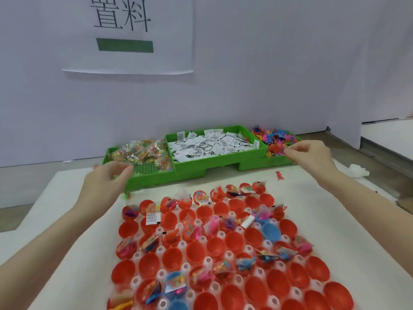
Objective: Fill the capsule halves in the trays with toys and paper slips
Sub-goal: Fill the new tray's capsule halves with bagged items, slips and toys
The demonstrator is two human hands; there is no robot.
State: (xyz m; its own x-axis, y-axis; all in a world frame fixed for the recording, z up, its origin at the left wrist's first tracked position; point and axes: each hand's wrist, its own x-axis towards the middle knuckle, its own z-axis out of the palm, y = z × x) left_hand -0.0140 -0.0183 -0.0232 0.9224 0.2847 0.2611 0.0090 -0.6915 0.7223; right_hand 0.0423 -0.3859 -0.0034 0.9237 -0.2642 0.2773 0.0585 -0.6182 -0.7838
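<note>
We see the right hand point(309, 156) reaching over the right green bin point(277, 161), its fingertips pinched together at the heap of small colored plastic toys point(273, 139); whether a toy sits between them we cannot tell. The left hand point(105, 183) hovers at the front edge of the left green bin point(147, 181), fingers loosely curled, and motion blur keeps us from telling if it holds anything. That bin carries bagged toys point(139, 153). Between the two, the middle bin point(201, 164) holds paper slips point(210, 144). Nearer us, on white padding point(67, 220), red capsule halves point(194, 251) sit in a clear tray, some already filled with toys and slips, many empty. One red toy point(279, 175) lies loose on the padding.
</note>
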